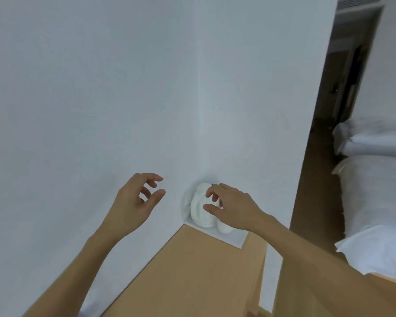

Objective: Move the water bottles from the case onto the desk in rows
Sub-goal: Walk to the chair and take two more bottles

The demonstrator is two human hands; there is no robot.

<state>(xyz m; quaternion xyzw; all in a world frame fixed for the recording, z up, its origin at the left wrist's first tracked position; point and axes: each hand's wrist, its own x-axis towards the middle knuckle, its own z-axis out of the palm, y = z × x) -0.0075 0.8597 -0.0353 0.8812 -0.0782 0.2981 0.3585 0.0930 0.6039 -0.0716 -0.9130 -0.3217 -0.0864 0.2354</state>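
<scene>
No water bottle and no case is in view. The wooden desk (192, 271) runs into a corner of white walls. My left hand (135, 202) is raised in front of the left wall with its fingers loosely curled, holding nothing. My right hand (233, 207) reaches into the corner, fingers loosely bent. Its fingertips are at a white rolled bundle (199, 211) that stands on a white tray (234, 240) at the desk's far end. I cannot tell whether the fingers press on it.
White walls close in the desk on the left and at the back. A bed with white bedding (375, 202) stands to the right across a strip of dark floor (316, 179). A dark doorway (345, 76) shows at the upper right.
</scene>
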